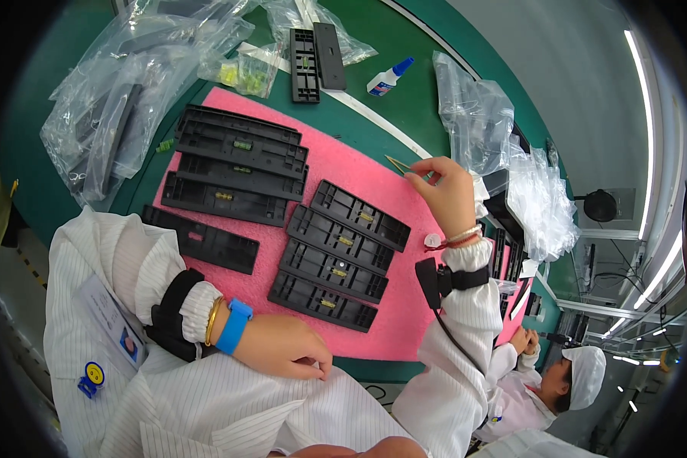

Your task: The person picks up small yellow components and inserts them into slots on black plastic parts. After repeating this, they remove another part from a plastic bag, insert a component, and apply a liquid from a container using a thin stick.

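Note:
My right hand point(444, 195) pinches a pair of tweezers point(397, 163) above the far right edge of the pink mat point(359, 160). At the mat's near edge my left hand point(278, 346) rests against my white striped gown, its fingers curled, and nothing shows in them. Several black plastic level frames point(329, 303) lie in a column at the middle, each with a small yellowish vial. Farther left, several black frames point(240, 145) overlap; green or yellowish vials show in some. One black frame point(202, 240) nearer me has an opening showing pink, with no vial in it.
Beyond the mat lie two black frames point(305, 69), a white glue bottle with blue cap point(389, 77) and a bag of vials point(246, 74). Clear plastic bags point(473, 107) lie at the back left and right. A small round white piece point(433, 240) is near my right wrist. A co-worker point(542, 389) sits at right.

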